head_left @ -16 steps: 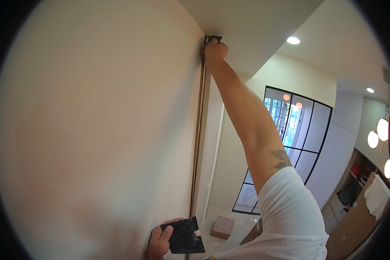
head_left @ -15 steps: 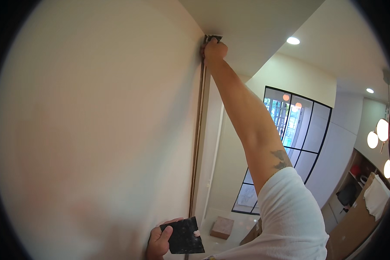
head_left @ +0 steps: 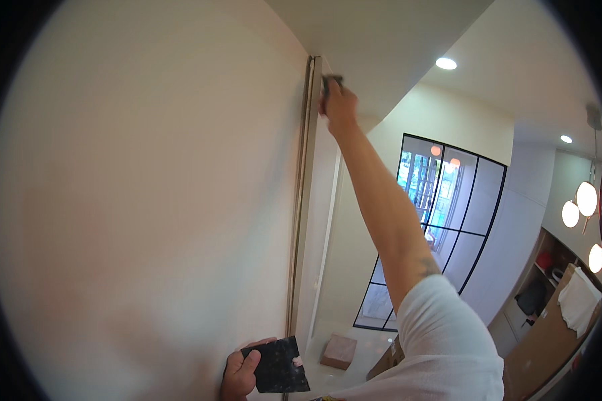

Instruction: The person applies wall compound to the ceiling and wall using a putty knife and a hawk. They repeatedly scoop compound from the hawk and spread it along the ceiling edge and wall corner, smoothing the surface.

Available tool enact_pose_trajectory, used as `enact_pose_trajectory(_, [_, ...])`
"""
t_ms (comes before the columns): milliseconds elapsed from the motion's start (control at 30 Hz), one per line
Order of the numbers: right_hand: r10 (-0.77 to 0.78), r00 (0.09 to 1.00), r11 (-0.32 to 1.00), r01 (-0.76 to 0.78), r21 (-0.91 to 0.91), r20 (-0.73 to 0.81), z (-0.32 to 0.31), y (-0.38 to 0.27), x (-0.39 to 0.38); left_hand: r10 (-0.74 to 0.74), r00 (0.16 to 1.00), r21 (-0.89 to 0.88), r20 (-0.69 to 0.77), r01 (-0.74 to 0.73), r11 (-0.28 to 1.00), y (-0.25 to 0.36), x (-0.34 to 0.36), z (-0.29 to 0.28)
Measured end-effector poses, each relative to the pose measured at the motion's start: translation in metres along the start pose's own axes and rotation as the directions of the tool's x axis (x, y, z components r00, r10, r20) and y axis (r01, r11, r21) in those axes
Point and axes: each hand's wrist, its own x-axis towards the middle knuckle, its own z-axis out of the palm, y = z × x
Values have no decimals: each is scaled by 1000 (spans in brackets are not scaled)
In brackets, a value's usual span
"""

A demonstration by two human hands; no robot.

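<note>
My left hand (head_left: 239, 375) is closed on the edge of a black, square putty board (head_left: 274, 374), thumb on top, low beside the wall. A small dab of pinkish-white paste (head_left: 297, 361) sticks near the board's right side. High up, my right hand (head_left: 341, 107) is raised with the arm stretched out, closed on a small dark putty scraper (head_left: 333, 81), blurred by motion. That hand is just right of the top of a vertical frame strip (head_left: 301, 194) with a narrow groove, which runs down the wall's edge. Whether the scraper touches the frame, I cannot tell.
A broad pale wall (head_left: 147, 187) fills the left, and a ceiling (head_left: 374, 40) is overhead. Beyond the frame are a black-framed glass partition (head_left: 471, 194), a brown box (head_left: 339, 351) on the floor, hanging globe lamps (head_left: 586, 199) and a large cardboard sheet (head_left: 548, 334) with white cloth.
My right hand has come away from the frame's top corner, down and slightly right, with the scraper. My left hand and the board stay nearly where they were.
</note>
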Motion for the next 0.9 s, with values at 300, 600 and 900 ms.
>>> enact_pose_trajectory(300, [979, 199, 148, -825, -546, -34, -396, 101, -496, -144, 989, 115, -11, 145, 983, 8, -2, 0])
enact_pose_trajectory(600, [936, -250, -345, -800, -491, -250, -509, 44, -710, -92, 975, 51, -201, 104, 993, -5, 11, 9])
enact_pose_trajectory(900, [970, -107, -177, -927, -331, -218, -526, 76, -675, -140, 954, 62, -265, 162, 985, -5, 34, 33])
